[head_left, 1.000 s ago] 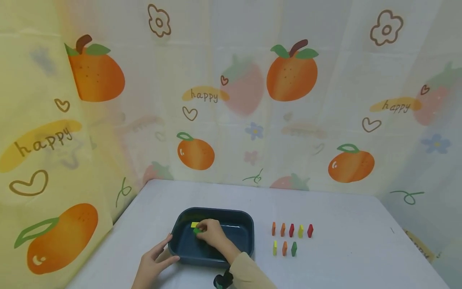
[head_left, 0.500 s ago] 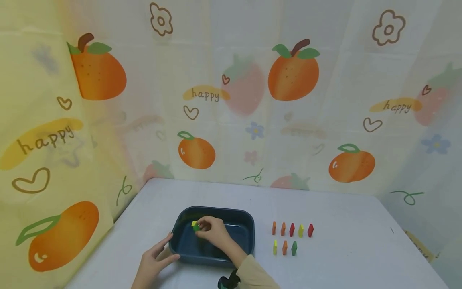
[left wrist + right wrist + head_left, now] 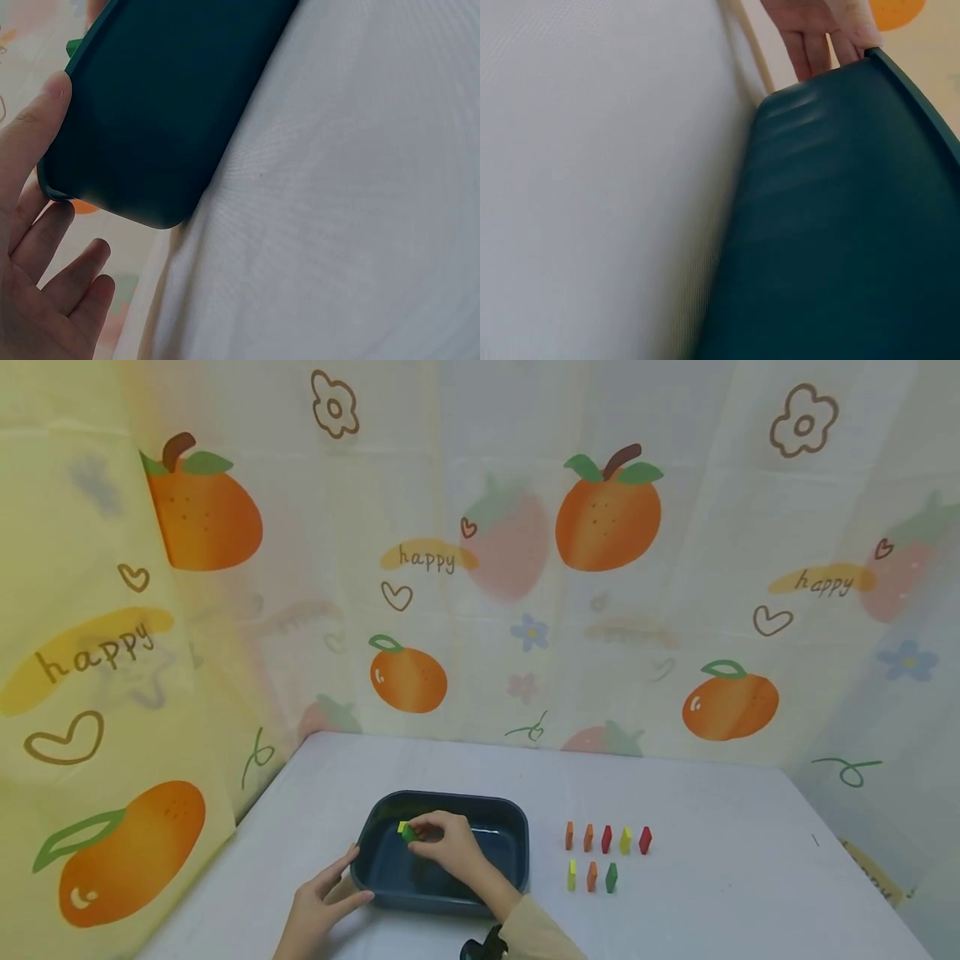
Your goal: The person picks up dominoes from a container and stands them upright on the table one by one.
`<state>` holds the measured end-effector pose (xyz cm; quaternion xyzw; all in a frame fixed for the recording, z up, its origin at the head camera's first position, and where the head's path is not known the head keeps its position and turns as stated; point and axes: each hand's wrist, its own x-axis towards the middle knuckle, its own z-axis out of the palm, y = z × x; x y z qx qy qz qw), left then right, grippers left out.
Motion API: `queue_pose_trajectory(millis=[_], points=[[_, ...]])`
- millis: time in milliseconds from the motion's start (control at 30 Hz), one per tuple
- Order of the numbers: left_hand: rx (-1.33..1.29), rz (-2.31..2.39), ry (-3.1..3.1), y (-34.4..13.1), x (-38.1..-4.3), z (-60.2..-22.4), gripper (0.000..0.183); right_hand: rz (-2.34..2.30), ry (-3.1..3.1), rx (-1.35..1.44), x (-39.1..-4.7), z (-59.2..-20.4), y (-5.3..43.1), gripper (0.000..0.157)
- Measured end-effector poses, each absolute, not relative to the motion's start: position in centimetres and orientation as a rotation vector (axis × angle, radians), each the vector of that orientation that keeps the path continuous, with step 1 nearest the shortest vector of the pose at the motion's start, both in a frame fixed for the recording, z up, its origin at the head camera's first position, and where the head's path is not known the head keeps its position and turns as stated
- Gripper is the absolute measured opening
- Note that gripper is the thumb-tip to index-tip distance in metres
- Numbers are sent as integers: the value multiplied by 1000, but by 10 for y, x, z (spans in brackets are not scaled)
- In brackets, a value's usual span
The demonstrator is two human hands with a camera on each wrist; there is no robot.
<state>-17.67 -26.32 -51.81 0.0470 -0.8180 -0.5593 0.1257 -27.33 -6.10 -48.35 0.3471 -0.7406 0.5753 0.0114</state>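
Note:
In the head view my right hand [image 3: 453,847] reaches over the dark blue tray [image 3: 513,827] and pinches a small green block [image 3: 408,832] between thumb and fingertips. Just behind that block, a yellow block [image 3: 402,827] in the tray is partly covered by it. My left hand [image 3: 322,897] rests against the tray's left end, thumb by the near corner and index finger along the side. Seen from the left wrist, the left thumb lies at the tray's rim and the other fingers are spread, fairly straight. The right wrist view shows mostly the tray's outer wall [image 3: 840,202]; the right hand is not visible there.
Right of the tray, several small blocks stand upright in two rows on the white table [image 3: 697,827]. The back row has orange, red [image 3: 645,840] and yellow ones; the front row has yellow, orange and green [image 3: 611,877]. A patterned curtain [image 3: 487,710] hangs behind.
My right hand has shifted slightly right and upward with the green block, which now hides more of the yellow block. The left hand and tray have stayed in place.

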Motion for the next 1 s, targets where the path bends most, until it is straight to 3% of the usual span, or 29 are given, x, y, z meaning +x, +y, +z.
queue_pose_trajectory(millis=[1000], points=[[172,-1649,-2380,-263,-178,-521,69,2036,-2212,1135,-243,-455,-21,19]])
